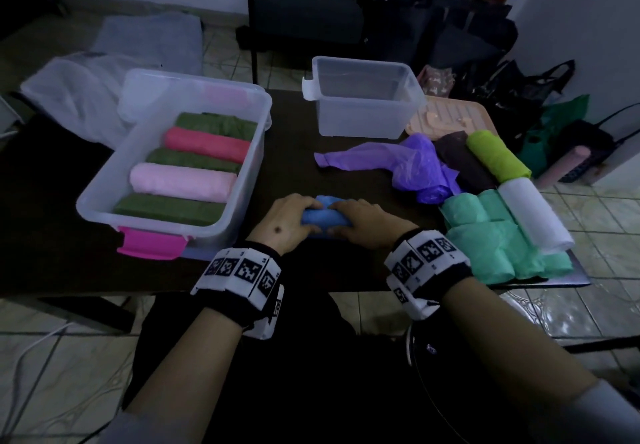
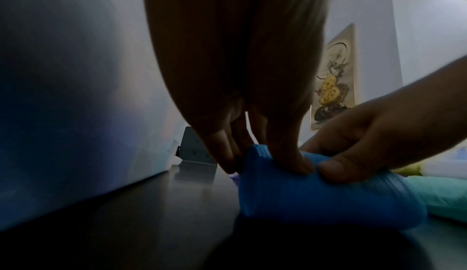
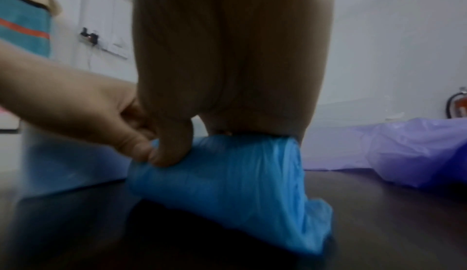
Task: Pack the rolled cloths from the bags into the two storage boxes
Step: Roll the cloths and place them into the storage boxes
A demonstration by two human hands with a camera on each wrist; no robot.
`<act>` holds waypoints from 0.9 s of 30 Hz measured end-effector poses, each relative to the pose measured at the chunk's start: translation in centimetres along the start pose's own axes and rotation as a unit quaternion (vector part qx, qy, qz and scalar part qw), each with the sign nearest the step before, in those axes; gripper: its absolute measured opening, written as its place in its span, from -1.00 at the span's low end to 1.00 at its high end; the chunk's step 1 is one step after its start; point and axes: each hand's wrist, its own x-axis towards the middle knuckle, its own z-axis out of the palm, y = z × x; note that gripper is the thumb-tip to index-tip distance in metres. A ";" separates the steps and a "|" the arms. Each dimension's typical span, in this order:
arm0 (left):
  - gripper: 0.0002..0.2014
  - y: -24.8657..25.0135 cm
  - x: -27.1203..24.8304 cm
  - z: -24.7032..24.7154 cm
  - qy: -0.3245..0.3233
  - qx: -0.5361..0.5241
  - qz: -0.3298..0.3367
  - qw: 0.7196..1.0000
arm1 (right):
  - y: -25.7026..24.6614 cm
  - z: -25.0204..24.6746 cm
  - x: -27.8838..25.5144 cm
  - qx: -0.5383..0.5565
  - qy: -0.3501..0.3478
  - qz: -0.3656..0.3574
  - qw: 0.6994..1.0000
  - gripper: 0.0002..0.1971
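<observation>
A blue plastic bag (image 1: pixel 323 218) with a roll inside lies on the dark table (image 1: pixel 287 145) near its front edge. My left hand (image 1: pixel 289 216) grips the bag's left end, fingers curled over the top. My right hand (image 1: pixel 363 222) grips its right part, thumb pressing the top next to my left thumb. In the wrist views both hands pinch the blue bag (image 2: pixel 323 192) (image 3: pixel 222 182). The big clear storage box (image 1: pixel 104 201) on the left holds several rolled cloths, green and pink. The small clear box (image 1: pixel 363 104) at the back holds nothing.
An emptied purple bag (image 1: pixel 401 163) lies right of centre. Green bagged rolls (image 1: pixel 491 235), a white roll (image 1: pixel 533 215), a lime roll (image 1: pixel 495 156) and a dark roll (image 1: pixel 460 159) crowd the right edge. A peach lid (image 1: pixel 450 114) lies behind them. A chair and bags stand beyond the table.
</observation>
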 end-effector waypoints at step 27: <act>-0.54 0.3 0.0 -0.5 -0.048 -0.028 -0.018 0.998 | 0.8 1.8 -0.5 -0.051 0.105 -0.077 0.990 -0.43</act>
